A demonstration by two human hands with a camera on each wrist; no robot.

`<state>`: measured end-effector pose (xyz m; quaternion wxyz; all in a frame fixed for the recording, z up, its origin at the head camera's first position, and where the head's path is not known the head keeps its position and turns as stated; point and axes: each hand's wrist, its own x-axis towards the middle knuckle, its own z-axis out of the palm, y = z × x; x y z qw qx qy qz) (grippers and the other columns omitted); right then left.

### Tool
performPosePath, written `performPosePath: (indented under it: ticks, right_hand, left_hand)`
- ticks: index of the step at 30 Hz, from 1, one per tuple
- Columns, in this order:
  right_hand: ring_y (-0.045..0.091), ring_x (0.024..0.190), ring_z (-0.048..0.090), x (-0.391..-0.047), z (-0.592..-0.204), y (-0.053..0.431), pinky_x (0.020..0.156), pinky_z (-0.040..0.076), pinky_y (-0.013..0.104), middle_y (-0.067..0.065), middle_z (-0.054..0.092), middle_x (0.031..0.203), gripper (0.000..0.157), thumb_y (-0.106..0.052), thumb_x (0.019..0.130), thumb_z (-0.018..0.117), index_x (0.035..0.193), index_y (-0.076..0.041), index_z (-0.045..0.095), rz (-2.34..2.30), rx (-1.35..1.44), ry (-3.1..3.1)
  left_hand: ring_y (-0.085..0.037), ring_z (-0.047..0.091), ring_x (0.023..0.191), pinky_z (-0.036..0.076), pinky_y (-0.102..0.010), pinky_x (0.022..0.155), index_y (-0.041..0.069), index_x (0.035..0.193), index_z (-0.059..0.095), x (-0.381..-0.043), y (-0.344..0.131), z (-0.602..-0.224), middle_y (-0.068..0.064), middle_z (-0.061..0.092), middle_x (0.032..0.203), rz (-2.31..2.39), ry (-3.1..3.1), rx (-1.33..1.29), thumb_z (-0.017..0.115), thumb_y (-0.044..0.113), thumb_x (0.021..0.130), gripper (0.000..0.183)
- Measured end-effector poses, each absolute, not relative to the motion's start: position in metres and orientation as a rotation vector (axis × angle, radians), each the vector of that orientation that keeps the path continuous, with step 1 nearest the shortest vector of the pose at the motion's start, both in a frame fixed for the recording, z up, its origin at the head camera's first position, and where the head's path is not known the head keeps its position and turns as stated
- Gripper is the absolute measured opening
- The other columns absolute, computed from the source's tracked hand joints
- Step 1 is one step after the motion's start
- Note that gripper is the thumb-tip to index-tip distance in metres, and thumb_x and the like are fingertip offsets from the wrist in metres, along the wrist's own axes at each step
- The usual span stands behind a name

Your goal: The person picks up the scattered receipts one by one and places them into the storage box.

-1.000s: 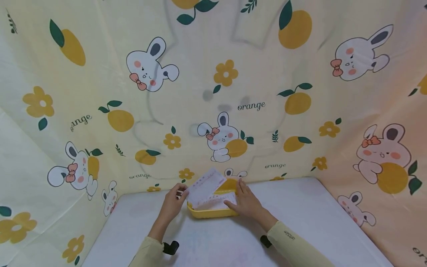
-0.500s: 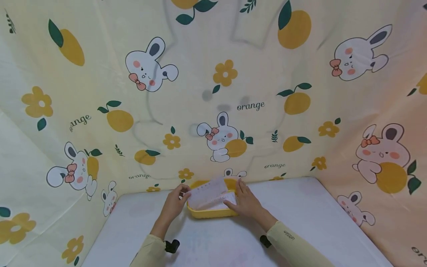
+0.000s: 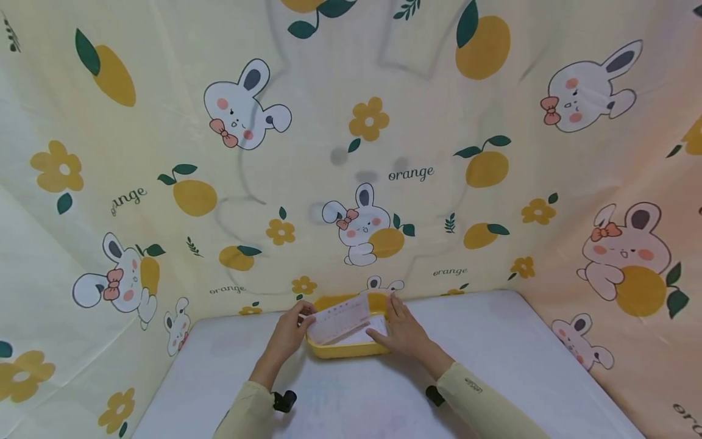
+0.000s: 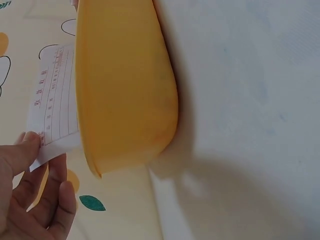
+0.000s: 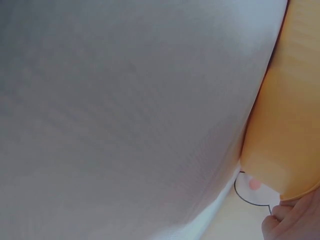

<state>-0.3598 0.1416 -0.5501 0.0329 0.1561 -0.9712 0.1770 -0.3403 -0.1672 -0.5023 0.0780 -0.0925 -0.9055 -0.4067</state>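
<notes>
In the head view, a yellow plastic basin (image 3: 347, 352) stands on the table in front of me. My left hand (image 3: 289, 329) is at its left end and pinches the edge of a printed paper slip (image 3: 341, 318). The left wrist view shows ruled lines and red print on this slip (image 4: 56, 97), held between thumb and fingers (image 4: 30, 142). Another white paper (image 3: 359, 334) lies lower in the basin, partly covered. My right hand (image 3: 407, 329) rests over the basin's right end, fingers fairly straight, thumb reaching inward. Only part of that hand (image 5: 296, 219) shows in the right wrist view.
A white-covered table (image 3: 466, 335) lies under the basin. Behind and at both sides hangs a cream curtain (image 3: 307, 122) printed with rabbits, oranges and flowers. A small black device (image 3: 284, 401) sits at the left wrist, another black device (image 3: 435, 396) at the right.
The slip in my left hand has come down from a raised tilt above the basin's back rim to lie lower across the basin. My right hand has stayed in place.
</notes>
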Motion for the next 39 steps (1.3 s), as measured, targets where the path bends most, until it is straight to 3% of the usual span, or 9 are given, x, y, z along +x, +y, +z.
performPosePath:
  ticks: [6, 14, 22, 25, 32, 39]
  right_hand:
    - [0.039, 0.166, 0.012, -0.361, -0.551, 0.141, 0.133, 0.019, 0.054, 0.022, 0.007, 0.179, 0.118, -0.079, 0.096, 0.052, 0.169, 0.006, 0.013, 0.537, 0.468, -3.000]
    - [0.038, 0.166, 0.011, -0.362, -0.553, 0.139, 0.133, 0.019, 0.054, 0.021, 0.007, 0.179, 0.116, -0.075, 0.097, 0.056, 0.169, 0.005, 0.013, 0.540, 0.460, -2.996]
    - [0.038, 0.166, 0.011, -0.362, -0.552, 0.135, 0.134, 0.018, 0.052, 0.023, 0.008, 0.179, 0.117, -0.075, 0.097, 0.056, 0.168, 0.007, 0.013, 0.514, 0.479, -3.002]
    - [0.037, 0.166, 0.011, -0.363, -0.553, 0.133, 0.134, 0.018, 0.052, 0.022, 0.007, 0.179, 0.118, -0.077, 0.097, 0.055, 0.169, 0.006, 0.012, 0.506, 0.475, -3.014]
    - [0.037, 0.166, 0.010, -0.365, -0.554, 0.134, 0.134, 0.017, 0.052, 0.022, 0.006, 0.179, 0.117, -0.076, 0.098, 0.055, 0.169, 0.006, 0.012, 0.498, 0.479, -3.030]
    - [0.038, 0.166, 0.007, -0.365, -0.552, 0.139, 0.134, 0.010, 0.057, 0.022, 0.002, 0.179, 0.120, -0.081, 0.097, 0.049, 0.169, 0.005, 0.008, 0.523, 0.459, -3.056]
  left_hand:
    - [-0.019, 0.065, 0.095, 0.060, -0.038, 0.085, 0.015, 0.120, 0.066, -0.342, -0.165, -0.501, -0.007, 0.072, 0.119, -1.249, -2.731, -0.301, 0.066, 0.008, 0.107, 0.014]
    - [-0.023, 0.066, 0.102, 0.060, -0.047, 0.095, 0.015, 0.117, 0.066, -0.350, -0.168, -0.508, -0.005, 0.072, 0.115, -1.227, -2.780, -0.332, 0.067, 0.008, 0.107, 0.013]
    - [-0.018, 0.060, 0.093, 0.056, -0.040, 0.085, 0.016, 0.111, 0.068, -0.355, -0.170, -0.519, 0.000, 0.070, 0.105, -0.921, -2.811, -0.359, 0.071, 0.009, 0.104, 0.010]
    - [-0.019, 0.059, 0.095, 0.056, -0.042, 0.087, 0.015, 0.110, 0.071, -0.354, -0.169, -0.520, 0.000, 0.069, 0.106, -0.798, -2.803, -0.357, 0.073, 0.011, 0.103, 0.009]
    - [-0.030, 0.064, 0.119, 0.054, -0.051, 0.108, 0.011, 0.126, 0.075, -0.350, -0.166, -0.525, -0.008, 0.069, 0.126, -0.685, -2.813, -0.371, 0.073, 0.017, 0.104, 0.022]
    - [-0.038, 0.054, 0.141, 0.044, -0.058, 0.120, 0.012, 0.139, 0.070, -0.344, -0.171, -0.528, -0.014, 0.060, 0.148, -0.763, -2.844, -0.349, 0.074, 0.017, 0.103, 0.037]
